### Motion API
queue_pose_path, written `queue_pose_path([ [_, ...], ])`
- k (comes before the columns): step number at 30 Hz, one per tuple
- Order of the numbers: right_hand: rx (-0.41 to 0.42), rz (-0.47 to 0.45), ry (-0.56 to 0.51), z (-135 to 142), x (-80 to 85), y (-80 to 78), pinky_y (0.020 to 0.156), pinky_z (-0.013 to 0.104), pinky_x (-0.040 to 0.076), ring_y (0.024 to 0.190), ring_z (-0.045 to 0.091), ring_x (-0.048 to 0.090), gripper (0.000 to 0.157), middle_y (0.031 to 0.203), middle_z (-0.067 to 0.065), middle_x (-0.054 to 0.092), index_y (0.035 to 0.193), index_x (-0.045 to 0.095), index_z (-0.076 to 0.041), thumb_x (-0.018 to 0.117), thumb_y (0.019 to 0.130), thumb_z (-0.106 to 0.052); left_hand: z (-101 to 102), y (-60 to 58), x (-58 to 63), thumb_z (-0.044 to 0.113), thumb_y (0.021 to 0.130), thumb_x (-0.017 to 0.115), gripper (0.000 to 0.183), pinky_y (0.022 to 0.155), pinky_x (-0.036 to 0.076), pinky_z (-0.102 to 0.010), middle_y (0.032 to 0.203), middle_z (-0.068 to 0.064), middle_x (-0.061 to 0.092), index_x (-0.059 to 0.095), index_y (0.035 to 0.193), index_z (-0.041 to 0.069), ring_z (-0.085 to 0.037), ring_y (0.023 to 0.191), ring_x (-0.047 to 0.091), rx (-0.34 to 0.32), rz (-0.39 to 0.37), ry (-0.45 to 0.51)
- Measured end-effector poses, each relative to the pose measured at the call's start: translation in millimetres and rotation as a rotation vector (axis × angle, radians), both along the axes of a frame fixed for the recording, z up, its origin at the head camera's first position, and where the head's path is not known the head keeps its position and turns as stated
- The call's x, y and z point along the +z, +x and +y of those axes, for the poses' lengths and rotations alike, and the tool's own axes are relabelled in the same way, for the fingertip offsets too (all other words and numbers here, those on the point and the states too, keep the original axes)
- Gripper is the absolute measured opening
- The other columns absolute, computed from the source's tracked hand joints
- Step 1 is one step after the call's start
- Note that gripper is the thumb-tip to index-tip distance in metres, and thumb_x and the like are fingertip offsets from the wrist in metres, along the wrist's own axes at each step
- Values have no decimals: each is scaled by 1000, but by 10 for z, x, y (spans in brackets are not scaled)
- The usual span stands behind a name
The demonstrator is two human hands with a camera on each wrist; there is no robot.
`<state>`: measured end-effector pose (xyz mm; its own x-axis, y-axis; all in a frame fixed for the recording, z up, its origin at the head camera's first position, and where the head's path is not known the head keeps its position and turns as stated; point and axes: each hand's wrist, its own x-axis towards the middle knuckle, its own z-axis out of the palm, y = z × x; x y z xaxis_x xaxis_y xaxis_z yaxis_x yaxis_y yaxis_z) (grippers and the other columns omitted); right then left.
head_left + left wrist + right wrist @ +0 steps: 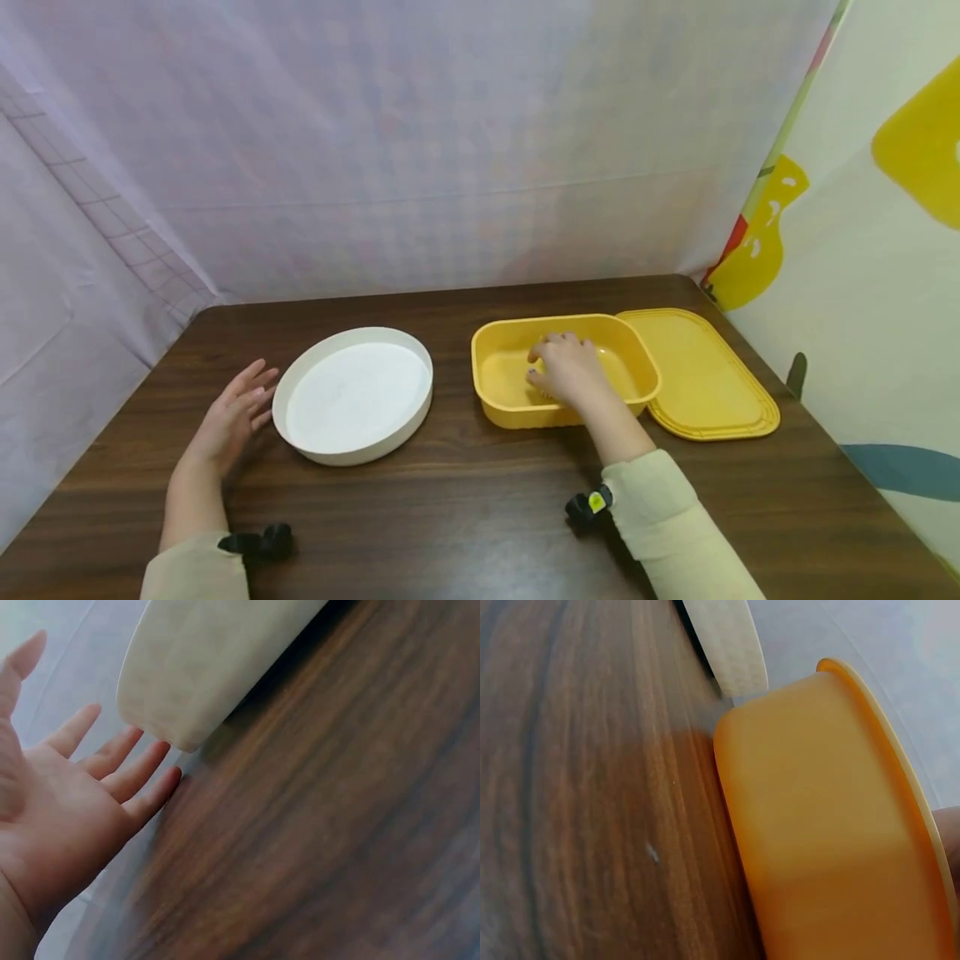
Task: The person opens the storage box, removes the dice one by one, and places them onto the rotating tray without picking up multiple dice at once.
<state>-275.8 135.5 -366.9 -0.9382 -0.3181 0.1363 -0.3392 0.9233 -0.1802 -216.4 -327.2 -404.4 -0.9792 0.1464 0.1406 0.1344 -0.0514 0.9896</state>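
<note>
My left hand [227,418] is beside a round white tray [352,392], fingers spread and fingertips right at its left rim. In the left wrist view the palm shows bare, with the tray's pale side wall just past the fingertips. My right hand [573,375] reaches down into a yellow rectangular box [495,367], fingers bent. A small yellow ridged bit [547,395] shows under the fingers, mostly hidden by the hand; I cannot tell whether they grip it. The right wrist view is filled by the box's outer wall [817,810], with only an edge of the hand behind the rim.
A flat yellow lid [708,375] lies at the right of the box, one edge by its wall. All stand on a dark wood table [420,517]. A pale cloth [390,167] hangs behind, and a patterned sheet [870,333] hangs on the right.
</note>
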Motion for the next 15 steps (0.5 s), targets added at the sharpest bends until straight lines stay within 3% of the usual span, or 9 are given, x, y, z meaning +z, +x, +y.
queue_pose_path([
  [2, 2, -4, 5, 9, -5, -13, 92, 60, 32, 112, 39, 46, 31, 122, 14, 59, 110, 70, -11, 67, 87, -32, -30, -3, -64, 15, 102, 37, 46, 92, 35, -22, 137, 0, 33, 25, 146, 22, -16, 128, 34, -29, -4, 38],
  [6, 9, -21, 6, 23, -14, -35, 93, 60, 31, 111, 39, 47, 32, 119, 15, 59, 110, 70, -10, 66, 88, -33, -54, -14, -149, 10, 101, 39, 55, 95, 30, -21, 141, -7, 28, 16, 151, 12, -2, 120, 39, -67, -7, 53],
  [11, 1, -42, 2, 41, -24, -58, 93, 60, 31, 109, 38, 47, 31, 115, 14, 59, 108, 70, -9, 67, 88, -33, -46, -30, -175, 6, 99, 44, 64, 97, 28, -20, 149, -24, 12, 9, 153, 5, -8, 126, 32, -45, -22, 1],
  [15, -5, -66, 15, 45, -25, -80, 94, 60, 31, 107, 37, 47, 31, 112, 14, 59, 107, 70, -9, 66, 89, -34, -42, -47, -186, 2, 97, 45, 66, 95, 30, -18, 148, -26, 13, 9, 152, 1, -9, 123, 35, -51, -5, -8],
])
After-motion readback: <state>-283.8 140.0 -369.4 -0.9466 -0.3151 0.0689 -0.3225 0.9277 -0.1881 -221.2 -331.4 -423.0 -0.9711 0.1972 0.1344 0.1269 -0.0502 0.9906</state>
